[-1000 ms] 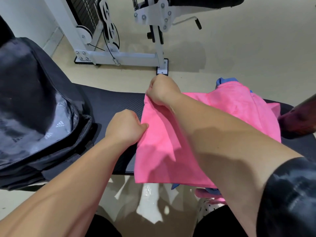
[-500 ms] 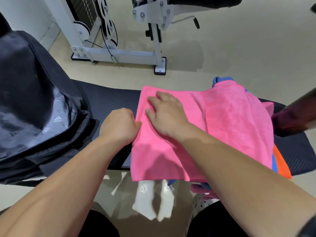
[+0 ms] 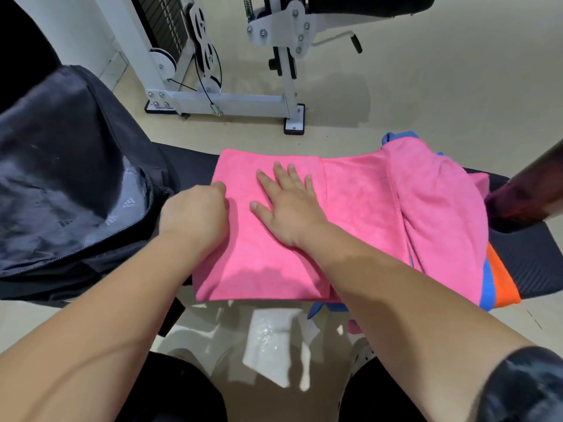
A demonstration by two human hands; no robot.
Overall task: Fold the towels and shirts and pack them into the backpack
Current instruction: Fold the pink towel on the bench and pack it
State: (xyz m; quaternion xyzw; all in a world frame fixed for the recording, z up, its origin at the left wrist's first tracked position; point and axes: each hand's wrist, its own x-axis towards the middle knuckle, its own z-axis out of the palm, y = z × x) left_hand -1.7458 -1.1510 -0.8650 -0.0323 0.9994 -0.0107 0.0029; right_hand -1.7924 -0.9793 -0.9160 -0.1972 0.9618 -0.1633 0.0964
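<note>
1. Pink towel (image 3: pixel 259 269) lies folded flat on the black padded tabletop (image 3: pixel 533 269). Its near edge hangs slightly over the tabletop's front edge.
2. Right hand (image 3: pixel 286 208) lies palm down in the middle of the towel, fingers straight and spread, pressing it flat.
3. Left hand (image 3: pixel 195 214) is at the towel's left edge, fingers curled in and clamped on that edge, with the thumb on the fabric.
4. Backpack (image 3: pixel 61 166) sits on its side just left of the towel, touching the left hand's wrist area. It is black and unzipped, with the mouth facing the towel.
5. Inside the backpack only the grey adidas-print lining (image 3: pixel 122 214) is visible. I cannot tell what is deeper in, because it is dark and blurred.
6. Right of the towel, more pink cloth (image 3: pixel 441 214) is draped over a pile. I cannot tell whether it is the same towel or a second one.
7. Blue cloth (image 3: pixel 486 287) and orange cloth (image 3: pixel 502 281) stick out from under that pink cloth, at the towel's right.
8. Another bit of blue shows beyond the towel's far right corner.
9. A white weight-machine frame (image 3: pixel 228 100) stands on the beige floor (image 3: pixel 426 86), well beyond the towel's far edge.
</note>
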